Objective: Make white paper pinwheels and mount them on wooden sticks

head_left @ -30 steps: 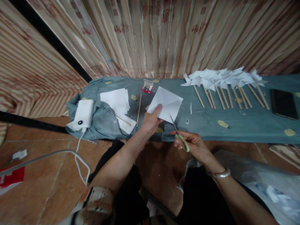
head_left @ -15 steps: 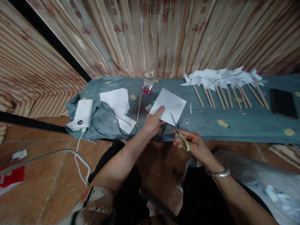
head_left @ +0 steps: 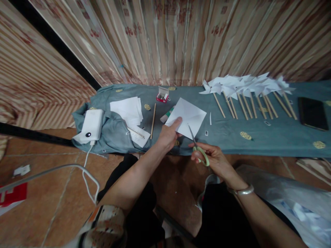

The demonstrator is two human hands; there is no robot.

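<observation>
My left hand (head_left: 169,135) pinches a square sheet of white paper (head_left: 190,112) near its left corner, thumb on top and fingers beneath. Faint crease lines cross the sheet. In my right hand (head_left: 210,156) are scissors (head_left: 201,155) with light green handles, the fingers wrapped round them. The scissor blades lie at the sheet's near corner and point in toward its middle. Partly under the sheet is a small green and white box (head_left: 165,116). A thin sliver of paper (head_left: 210,119) lies just right of the sheet.
Several paper pinwheels on wooden sticks (head_left: 243,86) lie at the back right, beside a black phone or tablet (head_left: 312,113). Leftward are a red box of small metal pins (head_left: 162,95), a wooden stick (head_left: 153,120), loose white paper (head_left: 126,110) and a white power bank (head_left: 91,124) with a cable.
Almost nothing differs. Both hands, the paper and the scissors keep nearly the same place, with only a very slight shift.
</observation>
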